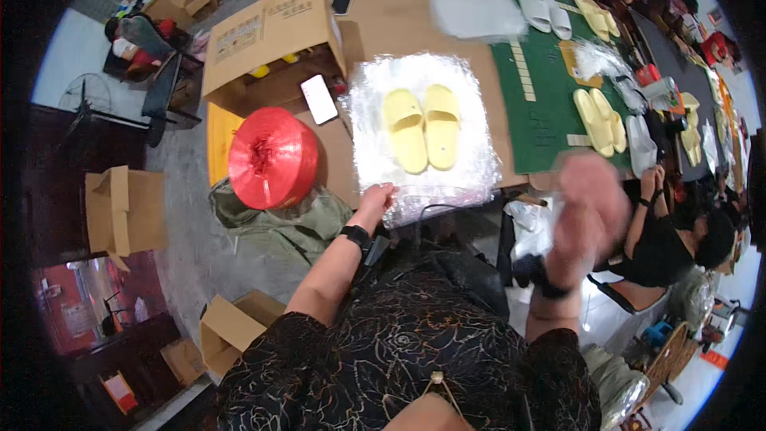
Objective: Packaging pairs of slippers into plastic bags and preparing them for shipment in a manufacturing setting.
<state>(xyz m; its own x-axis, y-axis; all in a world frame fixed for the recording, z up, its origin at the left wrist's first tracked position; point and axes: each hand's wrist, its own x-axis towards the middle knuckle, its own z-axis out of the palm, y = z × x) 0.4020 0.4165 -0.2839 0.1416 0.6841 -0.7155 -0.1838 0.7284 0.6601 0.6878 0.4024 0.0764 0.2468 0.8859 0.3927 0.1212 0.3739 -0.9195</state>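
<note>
A pair of pale yellow slides (424,129) lies side by side on a stack of clear plastic bags (371,140) in front of me. My left hand (378,196) is at the stack's near left corner, its fingers pinched on a plastic bag's edge. Off to the right, past the table's near edge, my right hand (589,199) is raised and smeared by motion. Its fingers cannot be made out, nor whether it holds anything.
A red roll of plastic twine (273,158), an open cardboard box (271,40) and a white phone (319,100) are on the left. More slides (594,121) rest on a green mat (550,124) to the right. Co-workers (670,223) sit along that side.
</note>
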